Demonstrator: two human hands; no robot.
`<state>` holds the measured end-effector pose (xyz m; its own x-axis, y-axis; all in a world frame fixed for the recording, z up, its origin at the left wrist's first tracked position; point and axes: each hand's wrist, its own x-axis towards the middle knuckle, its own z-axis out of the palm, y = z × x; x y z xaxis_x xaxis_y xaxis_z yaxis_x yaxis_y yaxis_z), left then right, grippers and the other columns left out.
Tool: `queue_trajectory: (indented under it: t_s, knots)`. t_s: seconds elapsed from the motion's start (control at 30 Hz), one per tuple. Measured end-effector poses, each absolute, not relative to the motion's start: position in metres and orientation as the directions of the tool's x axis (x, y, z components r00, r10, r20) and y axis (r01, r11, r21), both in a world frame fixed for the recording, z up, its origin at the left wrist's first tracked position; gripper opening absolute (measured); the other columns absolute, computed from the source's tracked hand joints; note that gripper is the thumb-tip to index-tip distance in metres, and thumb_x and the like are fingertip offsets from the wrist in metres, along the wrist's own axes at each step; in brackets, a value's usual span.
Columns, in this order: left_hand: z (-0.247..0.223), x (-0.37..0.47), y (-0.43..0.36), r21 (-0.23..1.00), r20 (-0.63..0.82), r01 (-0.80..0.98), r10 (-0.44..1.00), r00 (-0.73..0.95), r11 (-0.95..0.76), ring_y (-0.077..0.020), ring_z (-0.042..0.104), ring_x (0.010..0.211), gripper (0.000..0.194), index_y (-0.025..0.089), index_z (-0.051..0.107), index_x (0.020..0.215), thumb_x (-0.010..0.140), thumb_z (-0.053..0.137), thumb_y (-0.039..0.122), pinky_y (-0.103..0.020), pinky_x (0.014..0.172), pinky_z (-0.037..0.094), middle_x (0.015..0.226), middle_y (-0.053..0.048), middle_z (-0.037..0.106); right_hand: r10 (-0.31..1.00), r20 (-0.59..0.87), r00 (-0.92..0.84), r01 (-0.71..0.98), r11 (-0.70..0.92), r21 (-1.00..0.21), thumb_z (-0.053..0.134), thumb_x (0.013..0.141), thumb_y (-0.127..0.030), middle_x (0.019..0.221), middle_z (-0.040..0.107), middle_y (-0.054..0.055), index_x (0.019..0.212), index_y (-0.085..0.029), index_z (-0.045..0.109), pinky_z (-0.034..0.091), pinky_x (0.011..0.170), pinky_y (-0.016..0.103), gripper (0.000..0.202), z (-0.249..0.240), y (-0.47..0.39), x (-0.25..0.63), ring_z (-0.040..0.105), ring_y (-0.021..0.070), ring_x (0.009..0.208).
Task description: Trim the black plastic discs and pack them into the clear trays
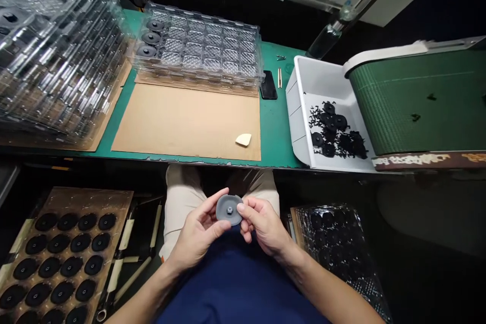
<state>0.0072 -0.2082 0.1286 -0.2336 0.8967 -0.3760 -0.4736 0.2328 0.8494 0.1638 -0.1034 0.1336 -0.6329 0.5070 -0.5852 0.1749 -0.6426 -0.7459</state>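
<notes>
Above my lap I hold a dark grey round plastic part (223, 205) with a small raised hub in its centre. My left hand (203, 228) grips its left edge between thumb and fingers. On the right edge, the thumb and fingers of my right hand (261, 220) pinch the same part. Beyond my hands, a pale wedge-shaped piece (243, 139) lies on a cardboard sheet (182, 119) on the green table. A clear compartment tray (205, 43) behind it has a few dark round parts (151, 37) in its left column.
Tall stacked clear trays (56, 61) stand at the left. A white bin (299, 111) with black parts sits below a green conveyor belt (417, 101). A phone (269, 85) lies by the tray. Lower down are a filled tray (61, 258) at left and another tray (337, 248) at right.
</notes>
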Motion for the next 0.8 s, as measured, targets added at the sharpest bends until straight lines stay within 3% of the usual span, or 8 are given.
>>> queue_trajectory:
  t_s: [0.17,0.3,0.5,0.8]
  knots:
    - [0.129,0.008,-0.211,0.805,-0.391,-0.540,0.904,-0.170,0.246,-0.0261,0.073,0.118,0.080,0.022,0.066,0.144,0.071,0.096,0.035,-0.031,0.101,0.059,0.129,-0.012,0.077,0.461,-0.572,-0.679,0.141,-0.682,-0.718,0.081,0.085,-0.068,0.053,0.061,-0.003,0.075,-0.018,0.053,0.034,0.037,0.013,0.058,0.141,-0.105,0.167,0.050,0.0069,0.036]
    - [0.135,0.006,-0.209,0.802,-0.368,-0.555,0.915,-0.165,0.223,-0.0205,0.075,0.108,0.076,0.026,0.072,0.136,0.065,0.100,0.029,-0.024,0.095,0.058,0.118,-0.007,0.080,0.452,-0.551,-0.702,0.089,-0.712,-0.697,0.081,0.087,-0.066,0.053,0.061,-0.002,0.074,-0.017,0.055,0.034,0.036,0.013,0.057,0.146,-0.104,0.168,0.049,0.0066,0.036]
    - [0.136,0.007,-0.209,0.823,-0.357,-0.536,0.906,-0.228,0.189,-0.0197,0.076,0.099,0.075,0.024,0.077,0.125,0.056,0.104,0.037,-0.020,0.089,0.059,0.106,-0.005,0.082,0.466,-0.530,-0.709,0.017,-0.739,-0.673,0.072,0.091,-0.073,0.055,0.063,0.001,0.079,-0.014,0.063,0.037,0.034,0.015,0.061,0.150,-0.107,0.165,0.050,0.0081,0.035]
    - [0.143,0.008,-0.216,0.913,-0.324,-0.351,0.891,-0.317,0.207,-0.0245,0.077,0.102,0.079,0.022,0.076,0.126,0.056,0.103,0.042,-0.026,0.095,0.060,0.108,-0.007,0.081,0.468,-0.500,-0.729,0.004,-0.727,-0.686,0.072,0.093,-0.069,0.055,0.063,0.001,0.079,-0.015,0.064,0.034,0.036,0.015,0.057,0.152,-0.107,0.165,0.050,0.0082,0.036]
